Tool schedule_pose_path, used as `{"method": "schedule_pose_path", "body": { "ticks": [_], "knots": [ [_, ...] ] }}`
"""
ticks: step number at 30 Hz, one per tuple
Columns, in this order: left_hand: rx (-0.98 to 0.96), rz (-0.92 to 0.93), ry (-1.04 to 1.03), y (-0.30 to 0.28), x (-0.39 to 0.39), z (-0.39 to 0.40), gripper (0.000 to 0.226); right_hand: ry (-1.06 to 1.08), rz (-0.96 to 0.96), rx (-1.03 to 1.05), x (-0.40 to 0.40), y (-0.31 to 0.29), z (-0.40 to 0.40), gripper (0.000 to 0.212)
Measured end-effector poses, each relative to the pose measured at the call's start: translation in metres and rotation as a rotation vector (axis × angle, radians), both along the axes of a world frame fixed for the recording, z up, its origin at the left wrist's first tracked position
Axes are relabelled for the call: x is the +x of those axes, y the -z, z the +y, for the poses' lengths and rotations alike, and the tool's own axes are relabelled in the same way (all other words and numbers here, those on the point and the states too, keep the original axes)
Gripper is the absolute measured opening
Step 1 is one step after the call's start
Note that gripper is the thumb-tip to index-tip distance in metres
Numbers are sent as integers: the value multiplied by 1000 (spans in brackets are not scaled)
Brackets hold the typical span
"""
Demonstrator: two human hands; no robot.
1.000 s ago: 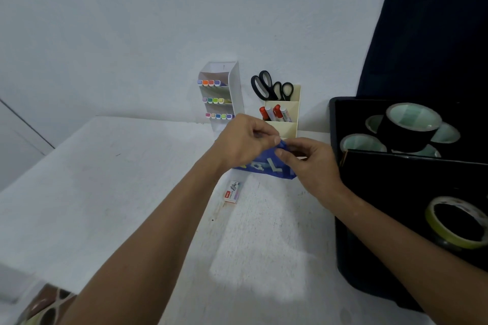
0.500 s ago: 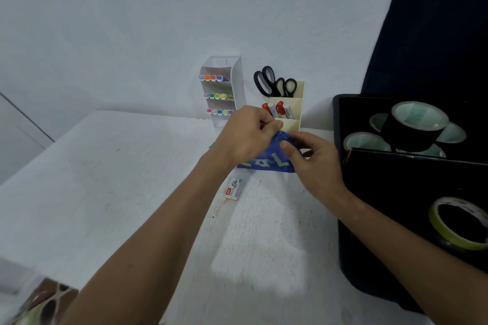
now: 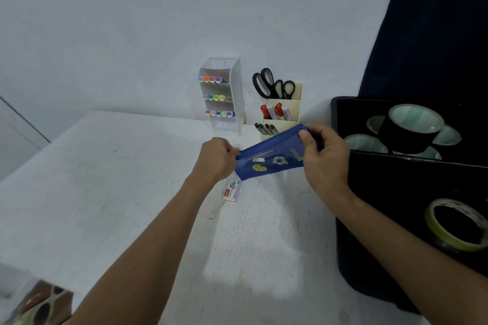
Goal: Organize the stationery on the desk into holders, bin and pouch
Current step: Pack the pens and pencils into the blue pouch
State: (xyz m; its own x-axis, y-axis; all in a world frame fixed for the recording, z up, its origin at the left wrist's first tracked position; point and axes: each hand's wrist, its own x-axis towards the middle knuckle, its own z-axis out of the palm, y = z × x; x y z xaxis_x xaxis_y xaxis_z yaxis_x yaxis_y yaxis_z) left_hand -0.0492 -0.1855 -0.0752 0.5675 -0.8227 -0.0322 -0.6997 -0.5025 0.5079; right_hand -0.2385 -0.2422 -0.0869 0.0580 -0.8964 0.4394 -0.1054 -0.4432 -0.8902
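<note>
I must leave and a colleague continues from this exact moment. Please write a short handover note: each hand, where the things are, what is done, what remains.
Left hand pinches the left end of the blue pouch; right hand grips its right end. The pouch is held above the desk.
Done: coloured markers in the white holder; scissors, red-capped markers and dark pens in the cream holder; tape rolls in the black bin.
Left: the staples box lies on the desk below the pouch. Probably it goes into the pouch.
</note>
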Motion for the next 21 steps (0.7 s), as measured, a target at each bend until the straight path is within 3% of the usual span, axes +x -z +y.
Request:
{"method": "schedule_pose_path", "body": {
  "ticks": [5,8,12,14,15,17,19,21],
  "knots": [
    [8,-10,-75,9,22,12,27,-22,6,-16,-2,-4,-3,9],
    [-99,71,-69,9,19,12,29,-80,3,-74,-7,-13,-6,7],
    [-318,895,-180,-8,4,14,37,-114,-126,-82,-20,-31,-15,11],
    [-354,1165,-105,-16,-5,15,40,-118,-206,-52,-23,-36,-16,17],
    [-367,1189,-65,-20,-9,15,38,-110,-232,-23,-23,-38,-16,19],
    [-324,1013,-17,-29,-12,13,32,-55,-234,120,-22,-38,-19,16],
    [-166,766,-32,-39,-12,12,34,-37,-171,454,-25,-39,-25,9],
    [-19,661,-64,-47,-8,12,43,-120,-54,803,-30,-45,-28,19]
  ]
}}
